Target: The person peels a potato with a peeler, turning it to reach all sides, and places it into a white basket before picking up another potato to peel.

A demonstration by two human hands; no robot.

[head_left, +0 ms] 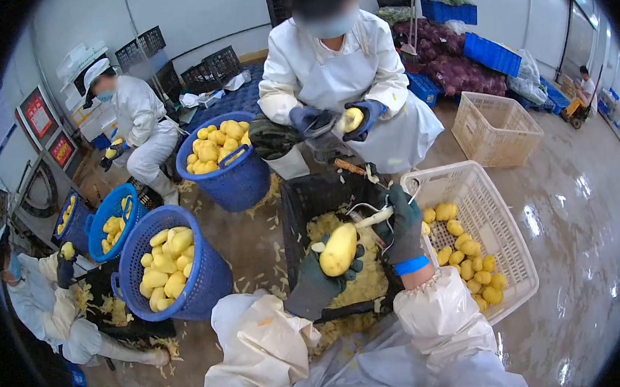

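My left hand (318,281), in a dark glove, is wrapped round a peeled yellow potato (339,248) from below. In my right hand (404,223), gloved with a blue band at the wrist, is a peeler with a white handle (375,218). Its head points left and sits close above the potato's upper end. Both hands are over a black crate (296,215), where pale peelings (362,284) lie heaped. A white plastic crate (510,252) stands right beside my right forearm, with yellow potatoes (470,262) in it.
Opposite, a person (331,71) holds a potato over the black crate's far side. Blue baskets (215,270) of potatoes stand to the left, near two other seated workers. A beige crate (494,132) is at the back right. Peelings litter the wet floor (576,248).
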